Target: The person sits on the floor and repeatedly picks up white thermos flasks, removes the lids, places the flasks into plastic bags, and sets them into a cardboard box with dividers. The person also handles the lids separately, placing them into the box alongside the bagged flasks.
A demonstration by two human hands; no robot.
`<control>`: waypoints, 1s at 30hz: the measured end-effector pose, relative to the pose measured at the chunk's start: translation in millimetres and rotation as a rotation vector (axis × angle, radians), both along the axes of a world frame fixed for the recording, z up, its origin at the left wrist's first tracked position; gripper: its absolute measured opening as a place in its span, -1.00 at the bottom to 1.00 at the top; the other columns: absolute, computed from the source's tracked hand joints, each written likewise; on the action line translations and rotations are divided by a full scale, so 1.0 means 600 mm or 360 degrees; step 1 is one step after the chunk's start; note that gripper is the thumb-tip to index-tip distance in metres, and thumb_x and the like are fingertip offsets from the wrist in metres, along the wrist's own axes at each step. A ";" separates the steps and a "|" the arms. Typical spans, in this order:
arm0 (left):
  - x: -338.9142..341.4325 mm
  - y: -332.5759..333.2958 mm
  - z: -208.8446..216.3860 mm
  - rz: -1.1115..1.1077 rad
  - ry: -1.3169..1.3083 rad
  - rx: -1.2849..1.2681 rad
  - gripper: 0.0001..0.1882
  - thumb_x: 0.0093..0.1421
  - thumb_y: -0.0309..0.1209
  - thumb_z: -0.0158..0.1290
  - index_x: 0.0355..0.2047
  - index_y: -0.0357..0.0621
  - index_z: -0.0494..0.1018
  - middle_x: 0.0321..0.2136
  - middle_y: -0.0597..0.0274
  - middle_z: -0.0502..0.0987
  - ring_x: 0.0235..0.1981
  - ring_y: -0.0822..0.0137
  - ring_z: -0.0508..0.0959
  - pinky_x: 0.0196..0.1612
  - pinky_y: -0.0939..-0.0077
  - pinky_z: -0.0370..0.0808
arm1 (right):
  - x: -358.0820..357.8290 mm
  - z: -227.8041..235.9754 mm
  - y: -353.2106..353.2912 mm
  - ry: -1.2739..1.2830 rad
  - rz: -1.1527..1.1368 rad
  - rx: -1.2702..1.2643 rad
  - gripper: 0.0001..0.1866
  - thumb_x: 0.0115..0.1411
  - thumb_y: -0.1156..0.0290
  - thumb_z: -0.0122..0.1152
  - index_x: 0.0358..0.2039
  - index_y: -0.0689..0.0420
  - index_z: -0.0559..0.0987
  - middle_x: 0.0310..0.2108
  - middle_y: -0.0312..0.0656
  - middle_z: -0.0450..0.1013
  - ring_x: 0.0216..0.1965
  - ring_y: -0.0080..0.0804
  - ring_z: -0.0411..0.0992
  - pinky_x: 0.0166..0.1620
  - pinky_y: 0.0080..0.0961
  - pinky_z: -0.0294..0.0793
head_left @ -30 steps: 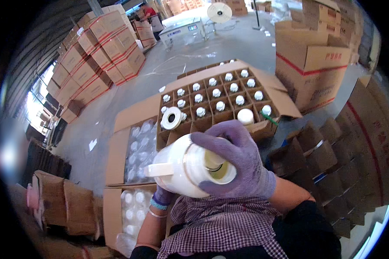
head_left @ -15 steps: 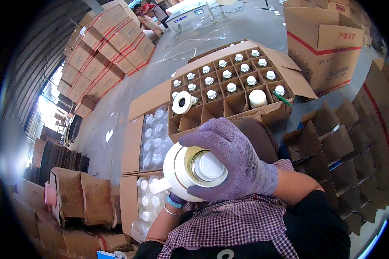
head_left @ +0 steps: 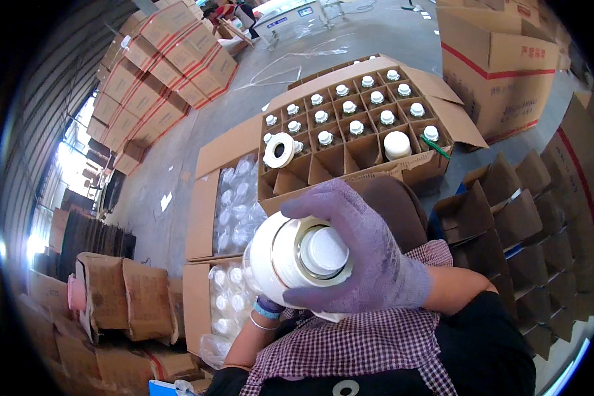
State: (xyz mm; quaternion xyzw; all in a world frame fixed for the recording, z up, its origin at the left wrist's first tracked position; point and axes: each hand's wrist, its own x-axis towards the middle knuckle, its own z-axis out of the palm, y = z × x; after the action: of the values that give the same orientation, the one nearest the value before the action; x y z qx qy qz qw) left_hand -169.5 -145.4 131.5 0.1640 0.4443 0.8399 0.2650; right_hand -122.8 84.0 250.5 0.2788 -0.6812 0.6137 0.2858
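Observation:
In front of my chest is a white vacuum flask [head_left: 265, 257], tilted with its top toward me. A white stopper [head_left: 327, 252] sits in its mouth, with a shiny rim around it. My gloved right hand [head_left: 369, 254] curves around the flask's upper ring, fingers on the far side and thumb on the near side. My left hand [head_left: 268, 305] is at the flask's lower left; its fingers are hidden behind the flask. Just beyond stands an open carton [head_left: 369, 173] with dividers, holding several white-capped bottles [head_left: 356, 127], a white ring-shaped part [head_left: 279, 150] and a white cup [head_left: 396, 146].
Cartons of clear plastic-wrapped pieces [head_left: 234, 221] stand left of the flask. Cardboard dividers [head_left: 508, 224] lie to the right, below a tall open carton [head_left: 498, 72]. Stacked boxes [head_left: 158, 72] rise at the far left. A person [head_left: 234, 16] is in the far background.
The white handle-like piece that stuck out at the flask's left no longer shows there; a white edge now shows below my right thumb. My right hand stays around the top.

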 end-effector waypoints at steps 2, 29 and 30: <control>0.004 -0.008 -0.002 0.0006 -0.0002 -0.0005 -0.38 0.27 -0.16 0.13 0.21 -0.25 0.25 0.09 -0.01 0.41 0.13 0.08 0.45 0.23 0.17 0.36 | 0.001 -0.003 -0.007 0.0008 -0.0033 -0.0046 -0.31 -0.13 0.21 0.61 0.00 0.11 0.49 -0.07 -0.07 0.46 -0.06 -0.16 0.51 0.00 -0.27 0.54; -0.005 -0.128 -0.065 0.0291 -0.0080 -0.0615 -0.28 0.31 -0.05 0.10 0.30 -0.27 0.23 0.21 -0.02 0.41 0.22 0.09 0.44 0.30 0.16 0.35 | -0.318 -0.165 0.142 -0.0377 -0.0209 0.0774 -0.35 0.08 0.02 0.33 0.12 0.12 0.51 0.09 0.04 0.43 0.14 -0.03 0.39 0.22 -0.13 0.37; 0.002 -0.121 -0.044 0.0397 -0.0231 -0.0400 -0.32 0.34 -0.03 0.05 0.28 -0.27 0.27 0.19 0.00 0.44 0.20 0.10 0.46 0.29 0.21 0.36 | -0.351 -0.221 0.187 -0.0592 -0.0877 0.1352 -0.37 0.06 0.01 0.33 0.10 0.08 0.52 0.08 0.06 0.43 0.13 -0.01 0.41 0.19 -0.09 0.39</control>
State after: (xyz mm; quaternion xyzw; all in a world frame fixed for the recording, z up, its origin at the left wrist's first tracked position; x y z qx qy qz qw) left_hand -168.1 -217.9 105.0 0.0123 0.5424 0.8137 0.2086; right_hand -333.4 196.1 117.8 0.0673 -0.9565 0.2254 0.1729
